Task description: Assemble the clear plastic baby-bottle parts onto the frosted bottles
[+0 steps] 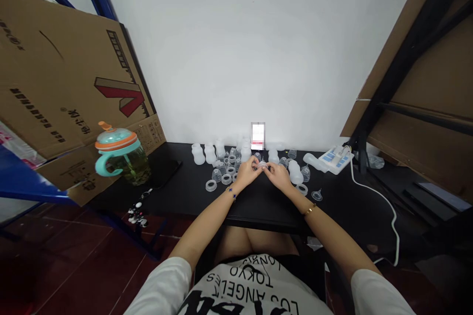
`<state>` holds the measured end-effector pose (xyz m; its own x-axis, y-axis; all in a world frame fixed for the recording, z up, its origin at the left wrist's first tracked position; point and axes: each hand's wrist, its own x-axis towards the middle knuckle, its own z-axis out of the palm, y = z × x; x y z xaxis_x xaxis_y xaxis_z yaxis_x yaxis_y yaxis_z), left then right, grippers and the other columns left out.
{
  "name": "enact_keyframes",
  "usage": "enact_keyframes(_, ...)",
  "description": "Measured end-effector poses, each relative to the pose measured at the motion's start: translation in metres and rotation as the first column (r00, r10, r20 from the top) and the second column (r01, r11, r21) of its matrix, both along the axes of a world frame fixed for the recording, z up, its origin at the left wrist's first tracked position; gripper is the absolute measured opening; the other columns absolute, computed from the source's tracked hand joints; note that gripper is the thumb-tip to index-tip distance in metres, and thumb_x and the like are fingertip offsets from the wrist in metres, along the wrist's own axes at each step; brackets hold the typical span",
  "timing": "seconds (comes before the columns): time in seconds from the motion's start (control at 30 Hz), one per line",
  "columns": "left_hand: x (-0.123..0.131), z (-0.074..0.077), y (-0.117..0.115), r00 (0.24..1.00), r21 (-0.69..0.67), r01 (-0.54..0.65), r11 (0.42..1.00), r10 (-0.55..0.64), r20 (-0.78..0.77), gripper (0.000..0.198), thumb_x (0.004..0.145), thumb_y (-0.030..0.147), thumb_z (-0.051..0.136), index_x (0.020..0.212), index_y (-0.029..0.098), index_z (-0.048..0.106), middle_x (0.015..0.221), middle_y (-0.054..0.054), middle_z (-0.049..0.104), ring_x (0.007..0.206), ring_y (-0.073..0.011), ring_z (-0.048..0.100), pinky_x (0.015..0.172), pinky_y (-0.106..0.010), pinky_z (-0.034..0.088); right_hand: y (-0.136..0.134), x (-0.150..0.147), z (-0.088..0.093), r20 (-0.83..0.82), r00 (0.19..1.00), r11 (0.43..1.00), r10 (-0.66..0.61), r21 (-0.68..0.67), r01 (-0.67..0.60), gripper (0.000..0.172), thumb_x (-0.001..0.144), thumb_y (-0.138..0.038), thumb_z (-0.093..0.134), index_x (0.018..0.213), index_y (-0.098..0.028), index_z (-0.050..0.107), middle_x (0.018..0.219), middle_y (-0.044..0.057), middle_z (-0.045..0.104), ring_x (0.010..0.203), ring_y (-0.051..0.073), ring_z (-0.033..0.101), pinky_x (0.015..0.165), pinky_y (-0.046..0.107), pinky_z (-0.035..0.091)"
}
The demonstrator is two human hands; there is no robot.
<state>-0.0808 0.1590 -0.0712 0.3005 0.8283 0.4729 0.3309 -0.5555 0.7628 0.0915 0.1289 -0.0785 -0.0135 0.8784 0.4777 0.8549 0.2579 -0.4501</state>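
Note:
Both my hands meet over the black table, pinching a small translucent baby bottle nipple point(262, 163) that looks seated in a collar ring. My left hand point(249, 172) has its fingers closed on the left side of it. From the right, my right hand point(278, 175) grips the other edge with thumb and fingertips. White baby bottles point(198, 154) stand behind and to the left, and one bottle point(295, 172) lies tilted beside my right hand. Collar rings point(211, 185) and clear domed caps point(217, 175) are scattered left of my hands. Another clear nipple point(317, 195) lies at the right.
On the left stand a teal-lidded jug point(121, 155) of tea and a large cardboard box point(62, 74). A dark phone-like slab point(168, 172) lies by the jug. A white power strip point(336, 158) with a trailing cable point(380, 194) is on the right. The white wall point(254, 59) closes off the back.

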Motion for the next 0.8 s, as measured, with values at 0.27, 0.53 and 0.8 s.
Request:
enact_keyframes(0.27, -0.0002, -0.0009, 0.0007, 1.0, -0.002, 0.005, 1.0, -0.005, 0.003, 0.016, 0.08, 0.027, 0.066, 0.088, 0.023, 0.052, 0.068, 0.006, 0.067, 0.054, -0.0118, 0.057, 0.059, -0.022, 0.039, 0.0005, -0.0003, -0.001, -0.002, 1.0, 1.0, -0.01, 0.004, 0.01, 0.034, 0.093, -0.046, 0.051, 0.096, -0.02, 0.072, 0.058, 0.0, 0.061, 0.057, 0.019, 0.058, 0.055, 0.027, 0.031)
enact_keyframes(0.53, 0.0001, -0.0026, 0.0016, 1.0, 0.011, 0.005, 1.0, -0.005, 0.01, 0.016, 0.08, 0.027, 0.066, 0.088, 0.024, 0.053, 0.066, 0.006, 0.066, 0.053, -0.0116, 0.056, 0.059, -0.023, 0.039, 0.0007, 0.0002, -0.0013, -0.011, 1.0, 1.0, -0.003, 0.013, 0.004, 0.035, 0.094, -0.047, 0.05, 0.095, -0.02, 0.072, 0.056, 0.0, 0.06, 0.057, 0.019, 0.058, 0.056, 0.027, 0.031)
enact_keyframes(0.8, 0.0008, -0.0019, 0.0018, 1.0, -0.006, -0.023, 1.0, 0.023, -0.016, 0.015, 0.079, 0.026, 0.065, 0.089, 0.023, 0.054, 0.069, 0.005, 0.069, 0.055, -0.0127, 0.059, 0.06, -0.024, 0.041, 0.0036, 0.0018, -0.0032, -0.024, 1.0, 1.0, 0.011, 0.026, -0.011, 0.04, 0.095, -0.05, 0.048, 0.095, -0.019, 0.073, 0.054, 0.001, 0.059, 0.056, 0.019, 0.058, 0.056, 0.028, 0.032)
